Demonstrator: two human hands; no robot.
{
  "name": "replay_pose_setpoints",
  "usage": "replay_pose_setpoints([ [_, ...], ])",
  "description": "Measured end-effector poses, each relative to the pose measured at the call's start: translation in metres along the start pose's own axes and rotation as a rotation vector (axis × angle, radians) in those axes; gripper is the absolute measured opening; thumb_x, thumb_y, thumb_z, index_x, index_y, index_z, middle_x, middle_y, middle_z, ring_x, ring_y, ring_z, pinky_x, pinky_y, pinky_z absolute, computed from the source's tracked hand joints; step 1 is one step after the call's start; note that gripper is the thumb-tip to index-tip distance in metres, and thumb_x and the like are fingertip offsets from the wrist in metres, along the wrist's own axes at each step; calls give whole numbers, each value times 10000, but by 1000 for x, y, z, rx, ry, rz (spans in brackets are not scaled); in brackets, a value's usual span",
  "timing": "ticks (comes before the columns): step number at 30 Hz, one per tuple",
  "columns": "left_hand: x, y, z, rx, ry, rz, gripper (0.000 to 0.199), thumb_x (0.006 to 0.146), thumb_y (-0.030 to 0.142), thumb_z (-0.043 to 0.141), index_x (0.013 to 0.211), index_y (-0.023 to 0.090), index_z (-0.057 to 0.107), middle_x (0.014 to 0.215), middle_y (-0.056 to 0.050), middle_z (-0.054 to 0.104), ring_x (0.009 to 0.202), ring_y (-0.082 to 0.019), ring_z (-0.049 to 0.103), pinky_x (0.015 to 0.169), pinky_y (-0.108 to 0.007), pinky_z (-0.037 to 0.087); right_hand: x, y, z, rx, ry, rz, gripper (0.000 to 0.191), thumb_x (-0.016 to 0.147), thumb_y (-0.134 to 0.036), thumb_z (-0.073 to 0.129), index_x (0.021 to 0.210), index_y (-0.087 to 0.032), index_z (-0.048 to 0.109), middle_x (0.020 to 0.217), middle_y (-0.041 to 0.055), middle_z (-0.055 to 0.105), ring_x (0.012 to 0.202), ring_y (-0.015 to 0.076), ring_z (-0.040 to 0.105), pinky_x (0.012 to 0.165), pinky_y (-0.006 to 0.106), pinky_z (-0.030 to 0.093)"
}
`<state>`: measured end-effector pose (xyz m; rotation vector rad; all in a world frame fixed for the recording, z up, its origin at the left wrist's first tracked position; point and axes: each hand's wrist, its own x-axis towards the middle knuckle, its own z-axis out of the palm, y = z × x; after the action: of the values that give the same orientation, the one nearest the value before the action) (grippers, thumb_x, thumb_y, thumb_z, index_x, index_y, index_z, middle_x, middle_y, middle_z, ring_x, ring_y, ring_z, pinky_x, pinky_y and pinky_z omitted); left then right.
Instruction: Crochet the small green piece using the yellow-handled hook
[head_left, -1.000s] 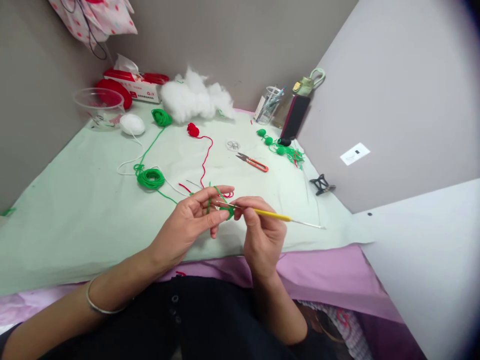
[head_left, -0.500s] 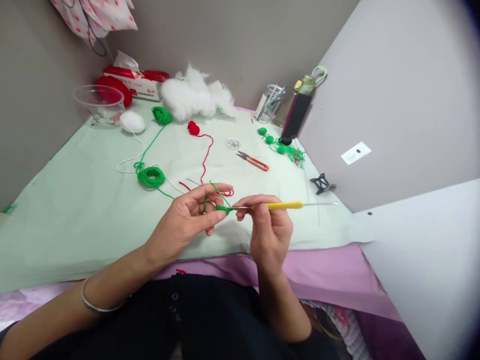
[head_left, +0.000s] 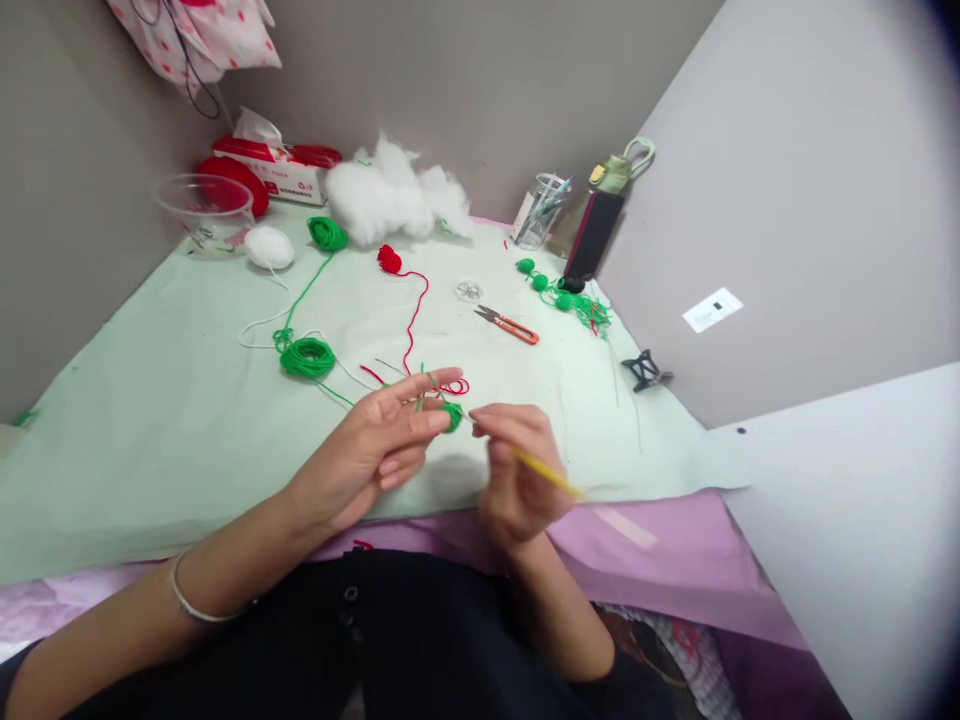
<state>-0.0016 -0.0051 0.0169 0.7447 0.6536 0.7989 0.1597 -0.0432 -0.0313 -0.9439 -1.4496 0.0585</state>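
Near side of green yarn coil, toward person: left hand pinches green crochet piece between thumb and fingers, index extended with yarn over it; right hand fingers closed around yellow-handled crochet hook, blurred, tip at piece.

Gray walls meet in a corner behind the bench. A pale green cloth covers its top, over a pink one. A white panel stands at the right.
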Motion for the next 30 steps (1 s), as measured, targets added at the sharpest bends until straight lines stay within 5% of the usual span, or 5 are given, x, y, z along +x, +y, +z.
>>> replay_pose_setpoints([
  [6, 1, 2, 5, 8, -10, 85, 450, 798, 179, 868, 1235, 241, 777, 888, 21, 651, 412, 34, 317, 361, -133, 254, 17, -8, 1, 378, -27, 342, 186, 1035, -281, 584, 1014, -268, 768, 923, 42, 745, 803, 177, 691, 675, 348, 578],
  [12, 3, -6, 7, 63, 87, 168, 529, 747, 149, 898, 1254, 231, 772, 869, 33, 652, 430, 14, 418, 393, -144, 362, 5, -6, 12, 57, -21, 129, 294, 989, -129, 629, 1167, -318, 768, 1005, 40, 756, 887, 176, 714, 755, 353, 609],
  [16, 6, -3, 6, -76, 51, 17, 387, 787, 170, 871, 1167, 167, 801, 701, 49, 574, 424, 16, 279, 369, -124, 282, 0, -3, 13, -131, 39, -119, 397, 945, -92, 673, 1246, -340, 750, 1061, 61, 750, 949, 199, 724, 749, 360, 615],
  [24, 10, -6, 2, -21, 46, 137, 186, 809, 156, 858, 992, 160, 823, 744, 31, 663, 428, 8, 468, 422, -108, 430, 14, -8, 12, 476, 76, 593, 158, 996, -335, 645, 948, -249, 768, 858, 6, 706, 694, 129, 643, 694, 313, 559],
  [30, 13, 7, -5, -163, 128, 149, 202, 735, 177, 935, 777, 132, 743, 635, 61, 620, 457, -18, 544, 461, -114, 500, 35, -15, -5, 430, -307, 620, 211, 987, -419, 668, 976, -226, 754, 804, 5, 723, 741, 154, 675, 748, 328, 583],
])
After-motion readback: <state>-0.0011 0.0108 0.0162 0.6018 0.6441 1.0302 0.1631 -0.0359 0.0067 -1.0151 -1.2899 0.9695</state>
